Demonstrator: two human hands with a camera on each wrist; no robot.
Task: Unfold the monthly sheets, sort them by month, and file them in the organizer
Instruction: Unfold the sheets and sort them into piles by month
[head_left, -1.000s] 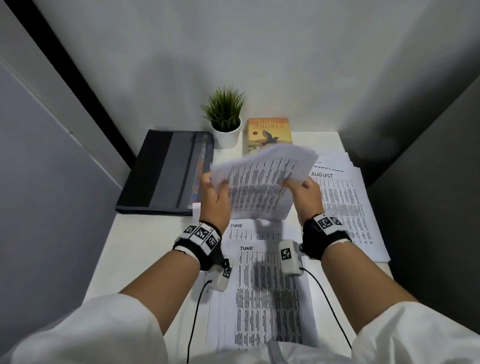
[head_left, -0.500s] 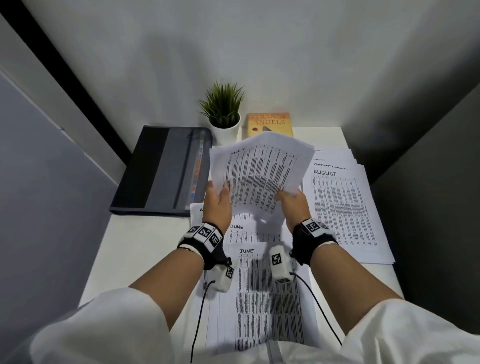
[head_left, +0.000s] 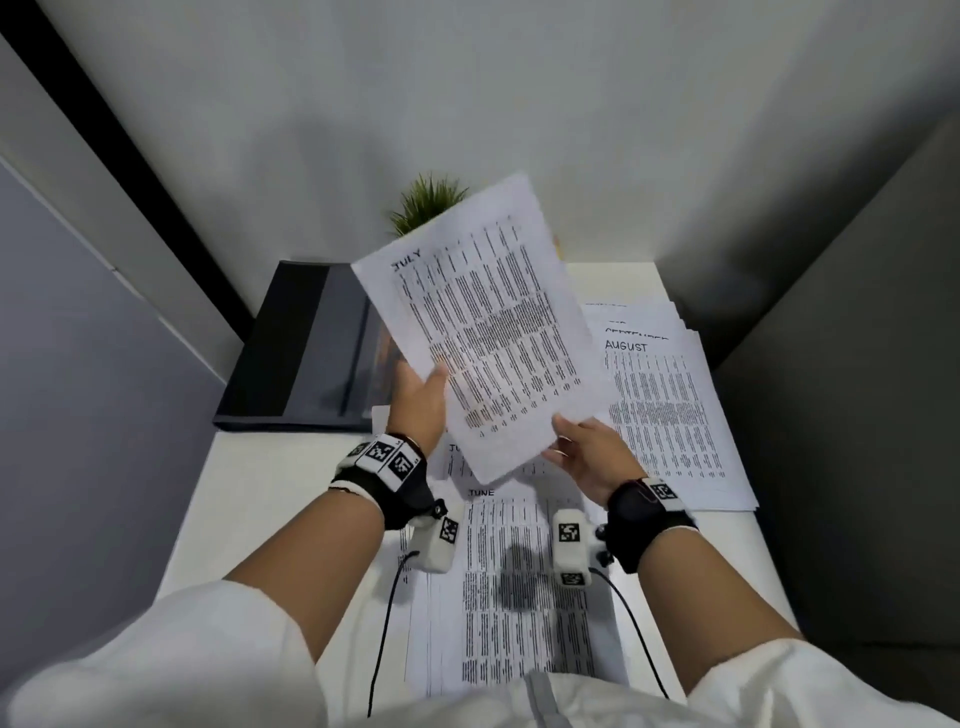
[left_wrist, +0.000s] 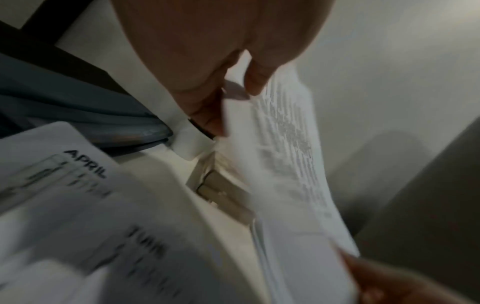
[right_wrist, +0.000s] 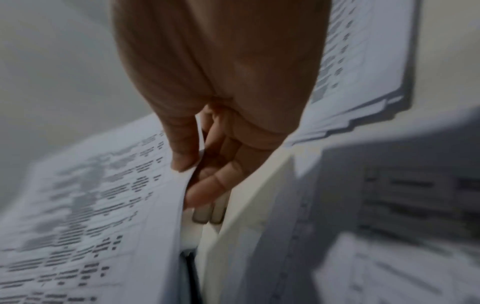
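The July sheet (head_left: 483, 322) is now fully open and raised above the desk (head_left: 291, 467), tilted with its heading to the far left, where half a second ago it was still bowed and only part-spread between the hands; a second ago it was a curled fold. That reads as the unfolding of this sheet being done, so the next call is likely where it goes among the sorted piles. The left hand (head_left: 418, 400) holds the sheet's left edge, thumb on the printed face and fingers behind, clamped on the paper; the left wrist view shows the same pinch, blurred. The right hand (head_left: 589, 457) pinches the near right corner, thumb (right_wrist: 183, 148) on top and fingers curled under. Below the sheet, on the near desk, lie two June sheets (head_left: 524, 587), one partly over the other, and the left wrist view shows an April sheet (left_wrist: 64, 164) beside them. To the right sits a fanned stack with the August sheet (head_left: 670, 410) on top and September just peeking out behind it. The organizer (head_left: 306, 353) lies shut or nearly so at the far left of the desk, dark grey, with coloured edges showing at its right side; whether any sheets are filed in it I cannot tell. A plant (head_left: 423, 205) stands at the far edge, half hidden by the July sheet
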